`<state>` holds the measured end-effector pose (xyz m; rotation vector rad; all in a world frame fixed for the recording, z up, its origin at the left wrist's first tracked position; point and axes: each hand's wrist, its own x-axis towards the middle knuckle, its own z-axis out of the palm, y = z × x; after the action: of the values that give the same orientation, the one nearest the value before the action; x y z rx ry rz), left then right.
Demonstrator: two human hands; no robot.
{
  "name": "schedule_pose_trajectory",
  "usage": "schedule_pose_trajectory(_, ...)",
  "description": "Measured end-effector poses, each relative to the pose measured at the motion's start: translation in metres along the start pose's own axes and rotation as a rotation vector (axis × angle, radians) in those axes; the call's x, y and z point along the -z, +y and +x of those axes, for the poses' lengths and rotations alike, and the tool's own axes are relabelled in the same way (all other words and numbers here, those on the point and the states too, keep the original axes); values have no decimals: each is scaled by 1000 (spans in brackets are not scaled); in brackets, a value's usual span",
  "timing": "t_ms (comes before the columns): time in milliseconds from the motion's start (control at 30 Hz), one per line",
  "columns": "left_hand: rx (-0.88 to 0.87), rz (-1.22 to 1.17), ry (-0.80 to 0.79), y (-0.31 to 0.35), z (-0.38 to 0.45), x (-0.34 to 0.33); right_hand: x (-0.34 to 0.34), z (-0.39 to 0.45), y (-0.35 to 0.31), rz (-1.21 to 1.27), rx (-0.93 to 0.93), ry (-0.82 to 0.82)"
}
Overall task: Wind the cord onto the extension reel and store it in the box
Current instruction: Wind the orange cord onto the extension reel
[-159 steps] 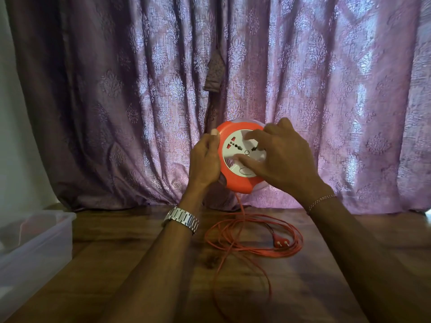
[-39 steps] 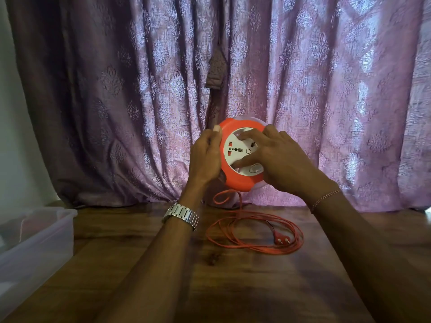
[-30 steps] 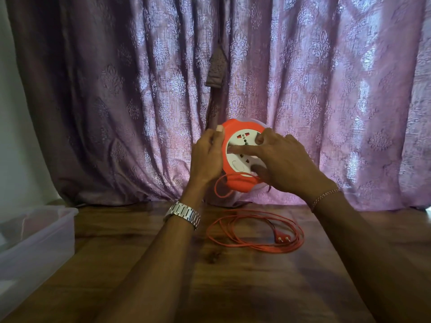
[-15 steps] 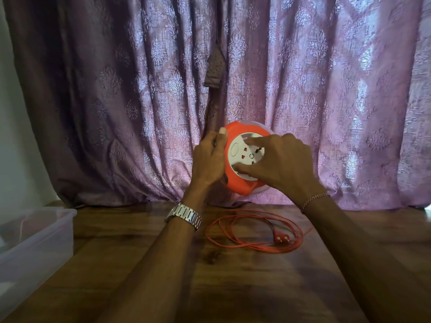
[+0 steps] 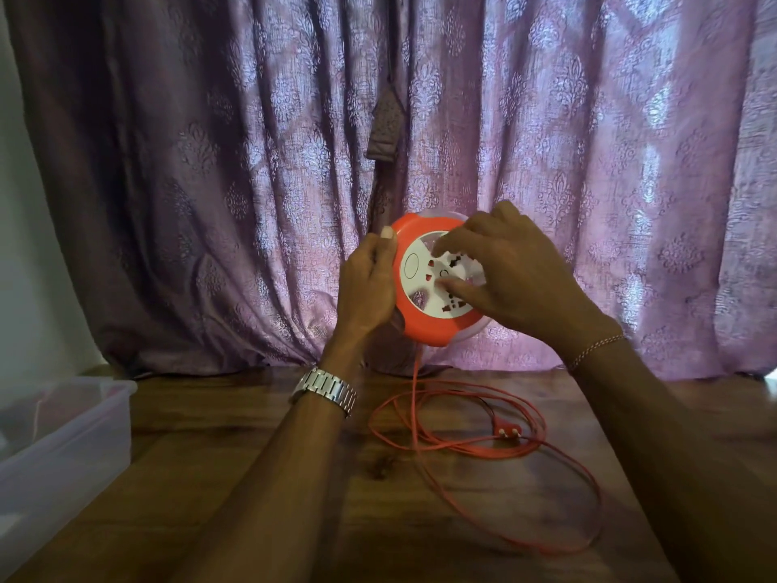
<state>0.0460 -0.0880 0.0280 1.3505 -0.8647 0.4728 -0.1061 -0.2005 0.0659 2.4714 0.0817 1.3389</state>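
The left hand (image 5: pixel 365 288) gripped the round orange plastic reel (image 5: pixel 433 284) upright above the wooden table (image 5: pixel 269 477) — steadying it — while the right hand's (image 5: pixel 513 275) curled fingers pressed its white face, loose orange cord (image 5: pixel 462 443) trailing below

Orange reel (image 5: pixel 437 330) held upright, orange cord (image 5: pixel 462 448) looped on table, clear box (image 5: pixel 63 431) left

No lettering reads anywhere; the reel (image 5: pixel 437 284) face beside the right hand's fingers (image 5: pixel 456 288) shows only sockets and an oval outline, nothing legible.
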Motion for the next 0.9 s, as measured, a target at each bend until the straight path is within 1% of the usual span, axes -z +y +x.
schedule_pose_trajectory(100,-12,-11,-6,0,-2,-1,-2,-2,-3,64,46,-141)
schedule_pose_trajectory(167,-19,-3,-8,1,-2,-3,-4,-2,-6,40,59,-218)
schedule_pose_trajectory(300,-12,-7,-3,0,0,-3,-2,-1,-12,-46,61,-259)
schedule_pose_trajectory(400,-14,2,3,-1,1,-2,1,-2,-15,-103,32,-227)
schedule_pose_trajectory(600,-12,9,-14,1,-2,-5,2,-7,-18,-113,-81,-189)
schedule_pose_trajectory(800,1,-22,3,0,0,-4,-5,-6,-20,-46,-348,22)
schedule_pose_trajectory(833,5,-26,9,-1,1,-5,-5,-6,-22,-52,-374,40)
schedule_pose_trajectory(900,5,-30,12,0,1,-5,-6,-6,-23,-90,-367,59)
